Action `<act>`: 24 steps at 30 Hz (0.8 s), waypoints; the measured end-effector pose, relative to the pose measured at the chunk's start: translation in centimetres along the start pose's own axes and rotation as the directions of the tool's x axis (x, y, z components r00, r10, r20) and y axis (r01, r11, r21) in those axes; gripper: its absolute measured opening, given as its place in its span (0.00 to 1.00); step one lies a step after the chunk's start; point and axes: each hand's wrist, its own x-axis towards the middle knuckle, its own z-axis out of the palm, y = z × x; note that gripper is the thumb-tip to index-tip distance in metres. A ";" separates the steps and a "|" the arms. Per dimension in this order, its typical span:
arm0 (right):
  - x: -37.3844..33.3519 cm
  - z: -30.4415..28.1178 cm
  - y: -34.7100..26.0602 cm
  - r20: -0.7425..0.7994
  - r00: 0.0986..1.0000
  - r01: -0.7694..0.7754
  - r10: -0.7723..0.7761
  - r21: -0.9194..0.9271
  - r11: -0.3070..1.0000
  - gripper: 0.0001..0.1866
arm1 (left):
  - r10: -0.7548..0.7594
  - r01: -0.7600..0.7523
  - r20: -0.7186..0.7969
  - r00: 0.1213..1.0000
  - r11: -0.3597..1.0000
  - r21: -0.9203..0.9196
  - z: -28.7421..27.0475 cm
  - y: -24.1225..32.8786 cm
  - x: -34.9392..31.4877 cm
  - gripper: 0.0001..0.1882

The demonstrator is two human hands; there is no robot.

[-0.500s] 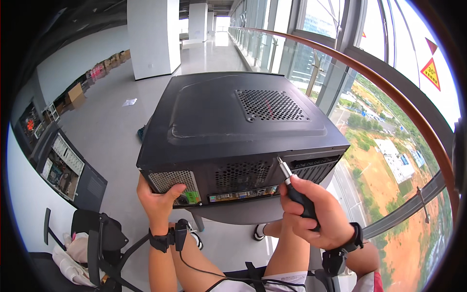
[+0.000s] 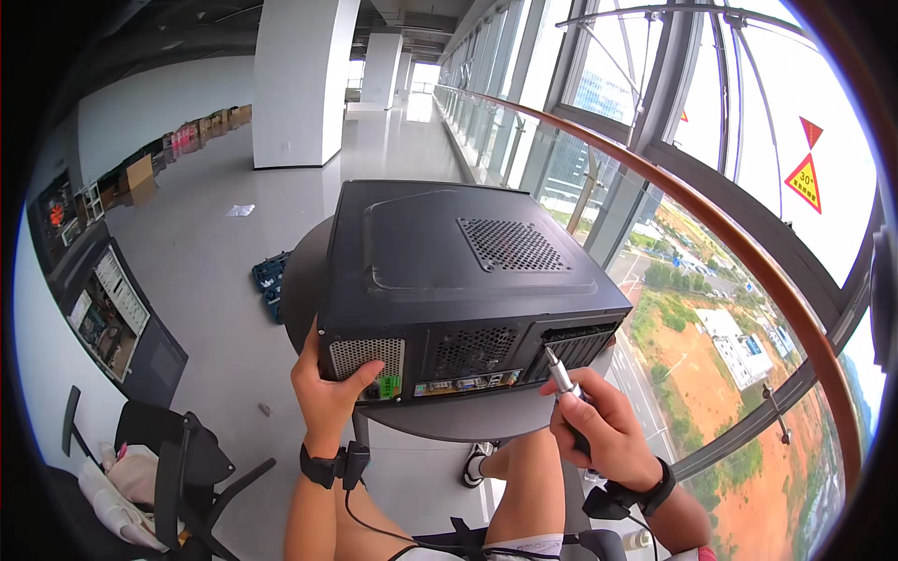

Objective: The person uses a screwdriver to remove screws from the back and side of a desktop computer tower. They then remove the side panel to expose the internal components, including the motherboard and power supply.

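Observation:
A black desktop computer case (image 2: 412, 257) lies on its side on a round dark table (image 2: 449, 427), its back panel facing me. My left hand (image 2: 327, 383) grips its lower left corner, thumb over the metal power-supply grille (image 2: 351, 356) and fingers round the side. In my right hand (image 2: 608, 425) is a screwdriver (image 2: 565, 381) with a silver shank and black handle. Its tip points up at the back panel, at the left edge of the expansion-slot covers (image 2: 585, 348). Whether the tip touches a screw I cannot make out. A row of ports (image 2: 468, 381) runs along the panel's lower edge.
A blue tool case (image 2: 269, 283) lies on the floor left of the table. Another opened computer case (image 2: 108, 313) stands at far left, above a black chair (image 2: 182, 458) with cloth on it. A glass railing with a brown handrail (image 2: 711, 220) runs along the right.
The view has shifted, so the computer case looks smaller and lower. The screwdriver tip has gone from the panel's top edge down to beside the slot covers. My left hand keeps its hold.

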 end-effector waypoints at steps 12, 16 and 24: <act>5.6 -0.8 2.5 0.017 0.969 -0.226 0.245 0.451 0.863 0.17 | -0.010 0.009 -0.011 1.000 0.998 -0.056 -0.1 -1.0 -0.3 0.34; 5.9 -0.3 2.9 -0.041 0.976 -0.173 0.212 0.444 0.879 0.17 | -0.014 0.012 -0.014 1.000 0.995 -0.095 0.1 -1.7 -0.3 0.34; 5.3 -1.6 2.9 -0.102 0.979 -0.124 0.178 0.394 0.911 0.11 | -0.026 0.025 -0.014 1.000 0.995 -0.100 0.1 -1.7 -0.5 0.36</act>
